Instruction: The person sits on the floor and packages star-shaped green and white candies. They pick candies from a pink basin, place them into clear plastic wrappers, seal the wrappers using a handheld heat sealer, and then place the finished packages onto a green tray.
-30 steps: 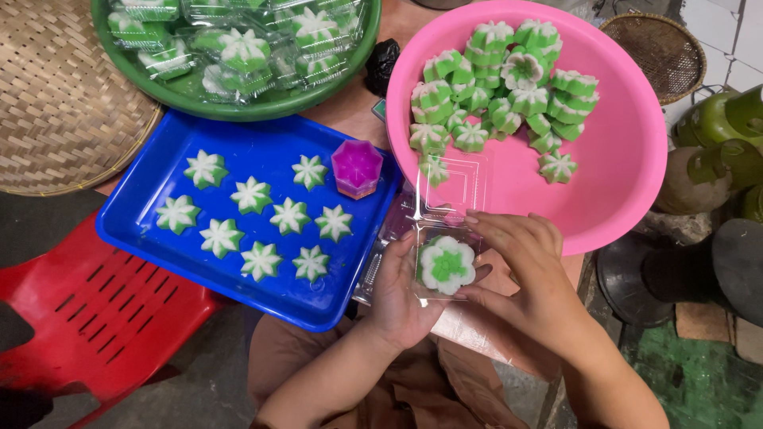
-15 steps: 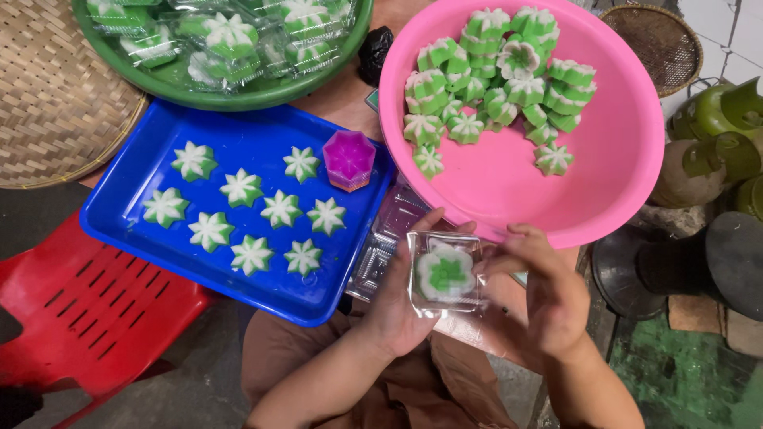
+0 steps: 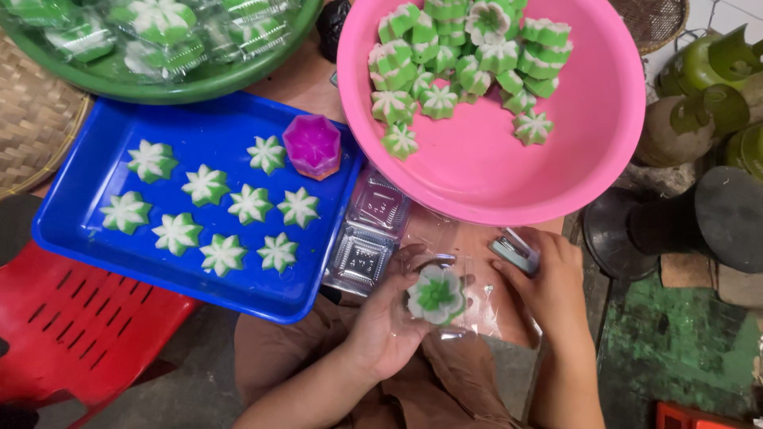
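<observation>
Head view, lower centre of the frame: the left hand (image 3: 381, 326) reaches up from below, fingers curled around a clear plastic box (image 3: 435, 298) holding a green-and-white flower cake. Just right of it, the right hand (image 3: 548, 290) lies palm down, fingertips closed on a small stapler (image 3: 514, 253) below the pink basin (image 3: 588, 151).

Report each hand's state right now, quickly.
Left hand: closed around a clear plastic clamshell box holding a green and white flower-shaped cake.
Right hand: fingers curled over a small grey metal stapler; firm grip cannot be told.
</observation>
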